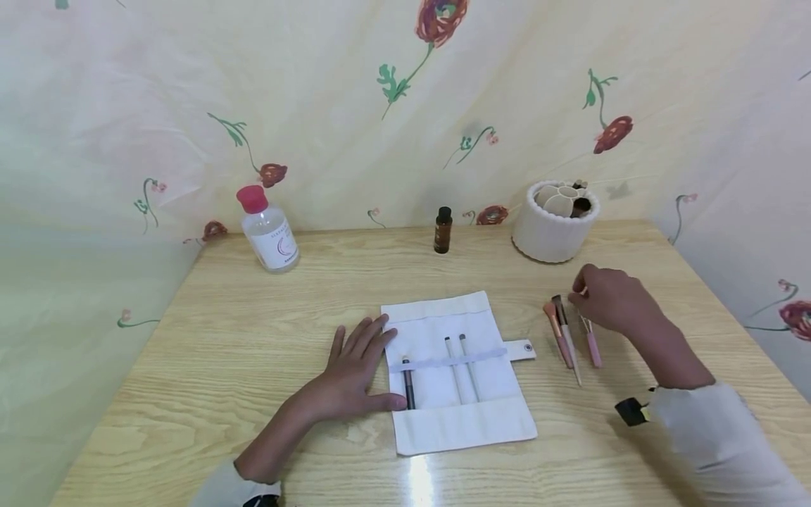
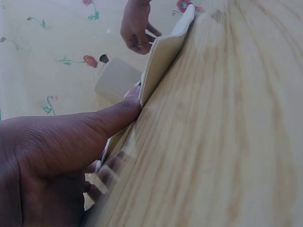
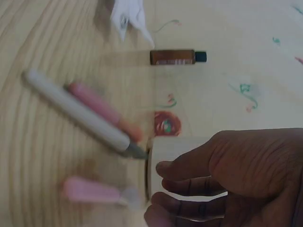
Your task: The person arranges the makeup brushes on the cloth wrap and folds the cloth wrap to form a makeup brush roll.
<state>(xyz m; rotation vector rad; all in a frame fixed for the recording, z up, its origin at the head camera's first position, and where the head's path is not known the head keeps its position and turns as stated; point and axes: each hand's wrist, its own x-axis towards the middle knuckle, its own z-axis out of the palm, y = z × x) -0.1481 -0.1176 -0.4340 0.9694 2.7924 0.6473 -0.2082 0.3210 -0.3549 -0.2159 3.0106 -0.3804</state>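
A white fabric brush roll (image 1: 437,422) lies unfolded on the table. A dark makeup brush (image 1: 408,384) and two slim white brushes (image 1: 470,366) sit under its elastic strip. My left hand (image 1: 351,380) rests with spread fingers on the roll's left edge, its thumb by the dark brush. To the right lie a pink brush (image 1: 557,334), a pale-handled brush with dark bristles (image 1: 567,338) and a pink-handled tool (image 1: 593,345), its far end partly hidden. Above them hovers my right hand (image 1: 611,296); in the right wrist view its loosely bent fingers hold nothing.
At the back stand a clear bottle with a red cap (image 1: 272,239), a small brown bottle (image 1: 443,232) and a white pot (image 1: 548,236) holding a pale sponge-like thing and brushes. The roll's snap tab (image 1: 521,350) points right. A flowered cloth hangs behind.
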